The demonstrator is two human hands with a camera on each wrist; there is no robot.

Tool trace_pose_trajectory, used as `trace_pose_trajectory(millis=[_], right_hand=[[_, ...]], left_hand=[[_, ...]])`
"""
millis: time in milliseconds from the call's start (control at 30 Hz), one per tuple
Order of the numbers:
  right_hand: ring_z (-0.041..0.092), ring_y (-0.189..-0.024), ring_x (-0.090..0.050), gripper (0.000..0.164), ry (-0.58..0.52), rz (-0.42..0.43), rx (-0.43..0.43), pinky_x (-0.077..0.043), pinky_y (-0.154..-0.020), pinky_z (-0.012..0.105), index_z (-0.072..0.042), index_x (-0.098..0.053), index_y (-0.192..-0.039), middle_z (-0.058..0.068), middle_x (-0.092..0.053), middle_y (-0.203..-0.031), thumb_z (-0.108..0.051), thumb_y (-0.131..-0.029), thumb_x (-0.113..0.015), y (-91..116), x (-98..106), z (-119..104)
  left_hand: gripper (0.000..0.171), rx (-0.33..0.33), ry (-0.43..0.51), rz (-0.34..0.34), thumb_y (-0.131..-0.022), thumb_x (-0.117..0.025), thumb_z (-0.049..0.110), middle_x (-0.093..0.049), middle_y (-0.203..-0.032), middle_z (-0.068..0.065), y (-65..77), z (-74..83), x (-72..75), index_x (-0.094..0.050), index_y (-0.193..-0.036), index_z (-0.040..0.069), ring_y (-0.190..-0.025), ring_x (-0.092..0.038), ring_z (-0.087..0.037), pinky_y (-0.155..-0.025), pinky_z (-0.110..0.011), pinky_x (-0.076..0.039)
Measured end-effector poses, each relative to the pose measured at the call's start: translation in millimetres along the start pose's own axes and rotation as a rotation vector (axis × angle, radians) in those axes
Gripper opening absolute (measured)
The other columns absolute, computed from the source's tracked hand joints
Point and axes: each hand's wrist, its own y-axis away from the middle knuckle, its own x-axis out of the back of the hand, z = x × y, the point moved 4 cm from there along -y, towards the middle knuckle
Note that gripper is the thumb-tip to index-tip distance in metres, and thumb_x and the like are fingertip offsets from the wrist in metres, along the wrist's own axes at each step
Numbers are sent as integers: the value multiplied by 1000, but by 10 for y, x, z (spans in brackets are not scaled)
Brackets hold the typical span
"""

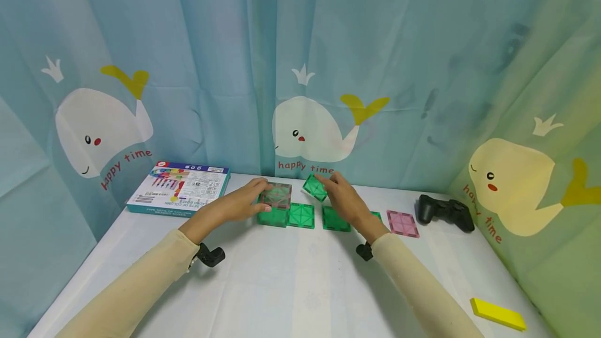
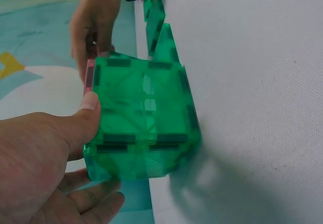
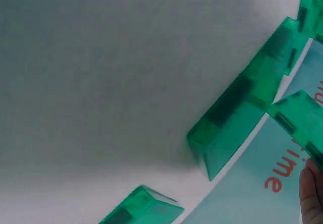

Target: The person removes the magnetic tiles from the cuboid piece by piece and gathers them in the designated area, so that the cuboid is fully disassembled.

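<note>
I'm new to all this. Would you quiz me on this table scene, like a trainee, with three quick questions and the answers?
1. True or false: the person's right grip is empty.
2. What colour is the block at the lower right of the head view: (a) blue, (b) yellow, (c) red?
3. Fill in: in the head view, the game controller lies right of a ... flat tile.

Key: 1. False; it pinches a green tile. 2. b. 3. Pink.

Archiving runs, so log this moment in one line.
left grip: holds translucent green-and-pink plastic box | right grip: pinches translucent green square plastic tile
</note>
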Motion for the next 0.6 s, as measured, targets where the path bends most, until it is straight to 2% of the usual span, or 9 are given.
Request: trace_pose_trajectory(millis=[133,367,467,600], right_hand=[[20,-89,-54,51,-51,29,1,-52,-77,35,-13,-46,-161,14,-52,-117,-3,-111,-50,4,98,-20],[19,-84,-53,48,-70,73,41,-50,-71,31,-5,-51,-156,16,-53,-114,4,-109,-51,66,310,-52],[17,-83,-50,47,-68,60,43,-48,-71,30,-3,-53,-154,15,-54,-109,6,-108,-53,135,381,-47],[16,-84,-52,43,-80,8,13,-51,-74,31,-4,-59,-150,12,-56,-104,4,-107,-56,273,464,-56]], left_hand=[[60,-1,7,-4,-110,-60,29,-33,-163,-20,7,23,14,-38,-157,0,-150,-39,-35,-119,-52,-41],[61,-12,-4,3,-110,-60,27,-31,-164,-26,56,85,49,-37,-157,-3,-153,-35,-41,-122,-56,-37],[60,-17,2,7,-110,-60,27,-33,-163,-26,62,95,50,-38,-156,-4,-152,-37,-41,-121,-56,-38],[59,-19,4,7,-110,-59,27,-34,-162,-25,57,87,44,-38,-155,-4,-150,-40,-39,-119,-55,-40]])
